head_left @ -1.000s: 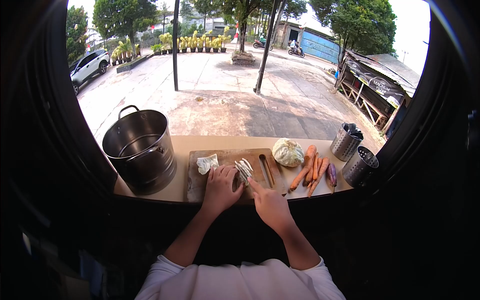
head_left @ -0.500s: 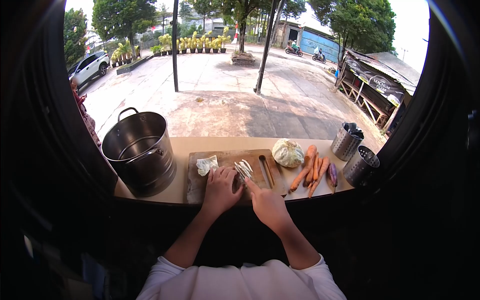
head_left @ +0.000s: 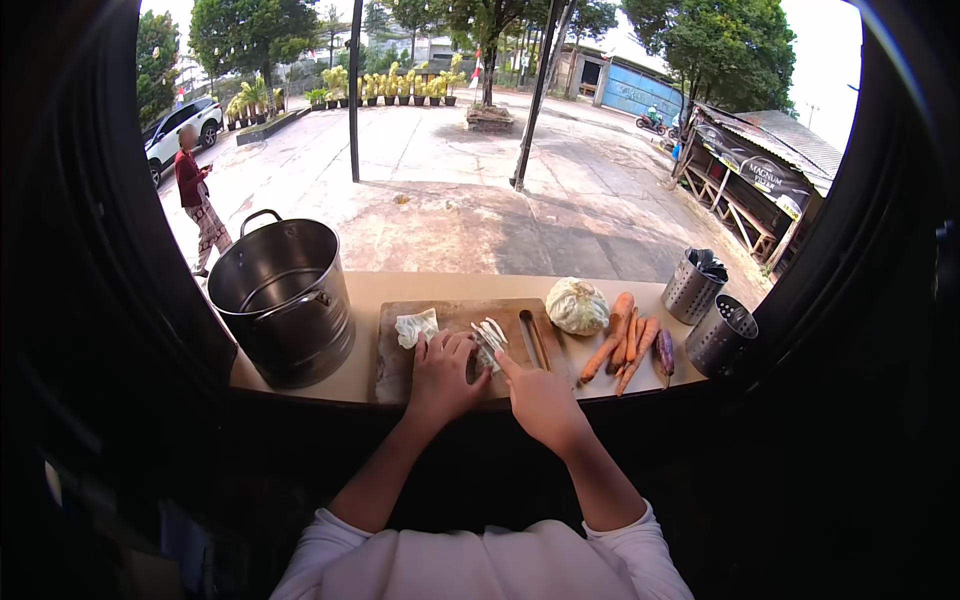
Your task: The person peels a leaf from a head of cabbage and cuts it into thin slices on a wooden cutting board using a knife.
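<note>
My left hand (head_left: 444, 375) rests on the wooden cutting board (head_left: 395, 375), fingers bent over a pale cabbage piece (head_left: 484, 362) that it mostly hides. In my right hand (head_left: 541, 402) is a knife (head_left: 490, 339), the index finger stretched along its back; the handle is hidden in the palm. Thin white cabbage strips (head_left: 489, 328) lie beside the blade. A crumpled cabbage leaf (head_left: 416, 327) sits at the board's upper left, just beyond my left fingers. The board has a long slot (head_left: 533, 340) on its right side.
A large metal pot (head_left: 277, 300) stands left of the board. To the right are a cabbage head (head_left: 577, 306), several carrots (head_left: 620, 342), a purple eggplant (head_left: 665, 352) and two perforated metal holders (head_left: 694, 287). Beyond the counter (head_left: 375, 288), a person (head_left: 195, 190) stands outside at left.
My right hand and the knife have shifted slightly; my left hand stays nearly in place. Outside, the person at left has come further into view, and a motorbike has moved right.
</note>
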`<act>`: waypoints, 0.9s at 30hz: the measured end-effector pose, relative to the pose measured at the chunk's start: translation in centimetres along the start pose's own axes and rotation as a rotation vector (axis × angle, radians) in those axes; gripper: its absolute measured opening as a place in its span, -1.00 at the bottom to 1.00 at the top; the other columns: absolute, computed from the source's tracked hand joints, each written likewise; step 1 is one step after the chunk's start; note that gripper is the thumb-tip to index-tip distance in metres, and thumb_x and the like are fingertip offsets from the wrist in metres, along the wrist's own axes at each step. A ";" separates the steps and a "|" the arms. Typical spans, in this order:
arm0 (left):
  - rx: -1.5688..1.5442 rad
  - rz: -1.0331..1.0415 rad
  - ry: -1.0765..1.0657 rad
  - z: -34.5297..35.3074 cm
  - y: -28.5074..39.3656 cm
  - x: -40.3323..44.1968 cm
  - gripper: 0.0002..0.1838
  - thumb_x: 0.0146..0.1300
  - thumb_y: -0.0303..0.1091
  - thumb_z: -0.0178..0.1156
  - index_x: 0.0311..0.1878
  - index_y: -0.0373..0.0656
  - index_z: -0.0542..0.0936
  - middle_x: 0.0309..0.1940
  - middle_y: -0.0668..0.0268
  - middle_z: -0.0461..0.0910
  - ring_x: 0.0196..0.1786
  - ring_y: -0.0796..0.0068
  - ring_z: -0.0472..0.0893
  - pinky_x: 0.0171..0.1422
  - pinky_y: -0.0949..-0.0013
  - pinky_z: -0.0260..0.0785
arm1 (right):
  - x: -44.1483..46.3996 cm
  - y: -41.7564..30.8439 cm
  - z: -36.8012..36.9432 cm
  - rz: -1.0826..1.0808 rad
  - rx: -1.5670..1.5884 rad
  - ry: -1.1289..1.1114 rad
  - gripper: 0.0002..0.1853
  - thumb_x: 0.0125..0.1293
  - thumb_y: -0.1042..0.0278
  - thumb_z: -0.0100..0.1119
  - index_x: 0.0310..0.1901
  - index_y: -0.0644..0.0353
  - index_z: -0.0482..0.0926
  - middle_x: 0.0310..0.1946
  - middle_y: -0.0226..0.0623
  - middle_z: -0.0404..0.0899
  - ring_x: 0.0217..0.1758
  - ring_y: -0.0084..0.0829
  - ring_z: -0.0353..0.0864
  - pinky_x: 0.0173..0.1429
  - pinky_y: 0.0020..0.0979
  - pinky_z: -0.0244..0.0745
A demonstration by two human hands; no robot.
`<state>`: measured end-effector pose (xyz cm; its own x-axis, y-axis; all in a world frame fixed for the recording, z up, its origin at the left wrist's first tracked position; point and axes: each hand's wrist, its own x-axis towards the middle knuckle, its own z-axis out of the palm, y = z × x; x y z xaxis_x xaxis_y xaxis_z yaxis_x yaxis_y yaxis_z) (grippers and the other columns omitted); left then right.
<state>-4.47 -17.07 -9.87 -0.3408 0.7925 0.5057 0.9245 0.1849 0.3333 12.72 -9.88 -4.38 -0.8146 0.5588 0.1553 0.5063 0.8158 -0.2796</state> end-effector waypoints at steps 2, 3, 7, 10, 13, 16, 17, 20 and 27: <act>0.001 -0.006 0.002 -0.1 0.1 0.0 -0.54 0.31 0.06 0.32 0.11 -0.06 0.64 0.26 0.35 0.58 0.47 0.25 0.41 0.68 -0.22 -0.02 | -0.5 -0.3 -0.2 0.013 -0.006 -0.014 -0.48 0.56 0.33 -0.02 0.52 0.06 0.37 -0.33 0.11 0.70 -0.20 0.12 0.72 -0.06 0.08 0.58; -0.002 -0.011 0.003 -0.1 0.2 0.0 -0.53 0.31 0.06 0.32 0.11 -0.05 0.64 0.26 0.36 0.58 0.47 0.26 0.41 0.68 -0.23 -0.02 | -0.7 -0.4 -0.3 0.017 -0.009 -0.018 -0.48 0.57 0.33 -0.02 0.52 0.06 0.36 -0.34 0.11 0.70 -0.21 0.12 0.72 -0.07 0.08 0.59; -0.027 -0.024 -0.022 0.0 0.1 0.1 -0.50 0.28 0.04 0.34 0.16 -0.07 0.63 0.25 0.34 0.56 0.47 0.21 0.38 0.71 -0.22 -0.07 | -1.5 -0.5 -0.6 0.041 -0.027 -0.045 -0.46 0.58 0.31 -0.03 0.54 0.03 0.34 -0.35 0.08 0.69 -0.22 0.12 0.72 -0.10 0.07 0.59; -0.006 -0.019 -0.003 0.2 0.1 0.0 -0.50 0.28 0.03 0.34 0.16 -0.07 0.64 0.23 0.34 0.57 0.46 0.21 0.40 0.71 -0.22 -0.07 | -2.1 -0.3 -0.5 0.053 -0.029 -0.029 -0.46 0.58 0.29 -0.03 0.56 -0.02 0.32 -0.35 0.06 0.68 -0.23 0.11 0.71 -0.11 0.06 0.59; -0.022 -0.020 0.006 0.1 0.1 0.0 -0.50 0.27 0.03 0.34 0.15 -0.08 0.64 0.21 0.33 0.59 0.45 0.21 0.41 0.71 -0.22 -0.06 | -2.2 -0.1 -0.3 0.072 -0.024 -0.043 -0.46 0.59 0.27 -0.03 0.56 -0.05 0.32 -0.34 0.04 0.68 -0.23 0.10 0.71 -0.11 0.06 0.59; -0.006 -0.018 0.015 -0.1 0.3 0.0 -0.54 0.27 0.00 0.38 0.12 -0.05 0.64 0.24 0.38 0.58 0.45 0.27 0.42 0.68 -0.24 -0.02 | -2.5 -0.2 -0.1 0.080 -0.017 -0.037 -0.46 0.59 0.27 -0.03 0.56 -0.07 0.32 -0.34 0.04 0.68 -0.23 0.09 0.71 -0.11 0.05 0.59; -0.011 -0.016 0.012 -0.2 0.3 0.0 -0.54 0.27 0.00 0.38 0.12 -0.05 0.64 0.24 0.38 0.58 0.45 0.27 0.42 0.68 -0.24 -0.02 | -2.6 -0.2 0.0 0.082 -0.007 -0.025 -0.46 0.59 0.27 -0.02 0.57 -0.08 0.32 -0.35 0.04 0.68 -0.24 0.09 0.71 -0.11 0.04 0.59; -0.022 -0.010 0.011 -0.2 0.3 0.0 -0.55 0.26 -0.02 0.38 0.12 -0.06 0.63 0.24 0.38 0.58 0.46 0.27 0.42 0.68 -0.24 -0.02 | -2.9 0.0 0.5 0.088 0.014 0.010 -0.45 0.58 0.27 0.00 0.57 -0.13 0.32 -0.36 0.03 0.67 -0.26 0.08 0.71 -0.14 0.03 0.60; -0.032 -0.007 0.022 0.1 0.2 0.0 -0.54 0.28 0.00 0.35 0.12 -0.09 0.65 0.22 0.34 0.58 0.45 0.24 0.41 0.70 -0.22 -0.05 | -3.0 0.3 1.1 0.085 0.001 0.035 -0.43 0.56 0.27 0.04 0.57 -0.17 0.32 -0.36 0.01 0.67 -0.29 0.07 0.71 -0.18 0.01 0.61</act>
<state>-4.24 -16.98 -9.89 -0.3511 0.7783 0.5206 0.9164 0.1714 0.3617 15.02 -11.51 -6.00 -0.7580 0.6312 0.1644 0.5731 0.7648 -0.2943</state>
